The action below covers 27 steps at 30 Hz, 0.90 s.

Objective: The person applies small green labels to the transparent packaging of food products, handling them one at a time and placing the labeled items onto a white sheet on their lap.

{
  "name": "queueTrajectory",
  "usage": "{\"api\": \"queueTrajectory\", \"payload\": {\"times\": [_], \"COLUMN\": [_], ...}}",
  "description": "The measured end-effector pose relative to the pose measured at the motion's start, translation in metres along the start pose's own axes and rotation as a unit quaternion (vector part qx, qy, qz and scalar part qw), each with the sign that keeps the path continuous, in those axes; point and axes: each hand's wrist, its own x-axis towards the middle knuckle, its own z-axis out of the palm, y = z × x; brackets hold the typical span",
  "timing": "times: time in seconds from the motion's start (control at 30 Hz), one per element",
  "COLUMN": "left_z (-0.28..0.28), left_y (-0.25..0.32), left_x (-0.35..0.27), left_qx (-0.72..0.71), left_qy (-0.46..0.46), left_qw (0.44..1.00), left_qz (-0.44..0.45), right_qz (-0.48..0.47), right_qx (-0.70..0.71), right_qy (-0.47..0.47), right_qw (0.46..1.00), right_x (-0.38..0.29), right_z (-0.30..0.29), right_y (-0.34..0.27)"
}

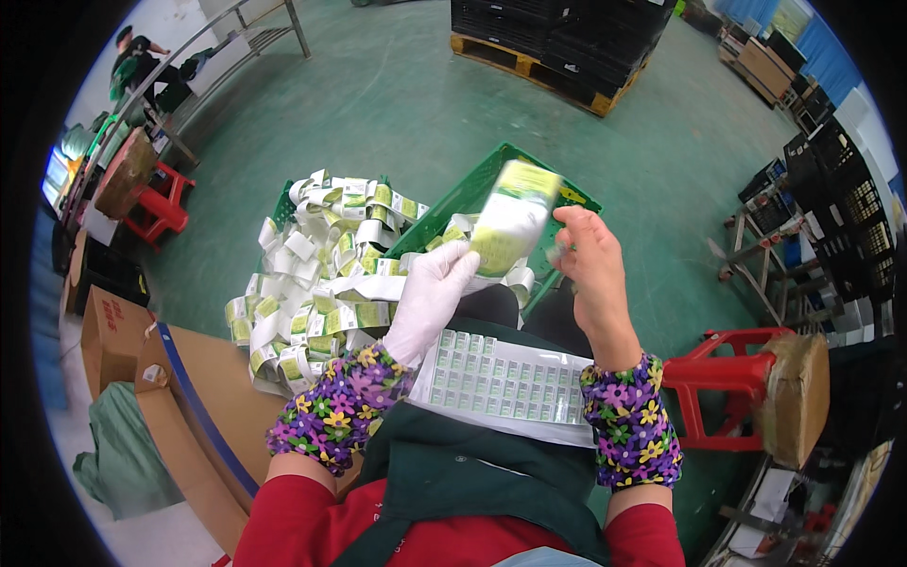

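My left hand [434, 287], in a white glove, grips a green-and-white printed label [516, 220] by its lower left edge, above my lap. The label is blurred. Just right of it is my bare right hand [589, 259], fingers bent. Something small and blurred shows at its fingertips, too unclear to name. Across my lap lies a white sheet of small stickers [506, 383] in rows; its upper right part is bare backing. A heap of looped label strips [319, 276] is on the left, and more labels are partly hidden behind my hands in a green plastic crate [453, 205].
At left are cardboard boxes [212, 368] and a red stool [159, 205]; at right, another red stool [716, 383] with a carton [797, 400]. Black crates [567, 35] stand on a wooden pallet [524, 65] ahead. A person [138, 60] is far left.
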Motion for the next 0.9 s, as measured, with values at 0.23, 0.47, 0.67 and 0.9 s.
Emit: {"api": "queueTrajectory", "payload": {"times": [0.23,0.47,0.67,0.9], "left_z": [0.022,0.03,0.022,0.003], "left_y": [0.022,0.029,0.019,0.01], "left_x": [0.004,-0.007,-0.007,0.003], "left_qx": [-0.208,-0.248,0.131,-0.124], "left_qy": [0.053,0.047,0.074,0.02], "left_qw": [0.977,0.967,0.971,0.991], "left_qz": [-0.012,-0.021,0.186,-0.04], "right_qz": [-0.045,-0.182,-0.068,-0.018], "right_qx": [-0.067,-0.322,-0.119,-0.014], "right_qy": [0.008,0.068,-0.033,-0.029], "right_qw": [0.997,0.927,0.99,0.999], "right_x": [-0.023,-0.022,-0.002,-0.012], "right_z": [0.03,0.035,0.005,0.008], "right_y": [0.011,0.025,0.024,0.008]}}
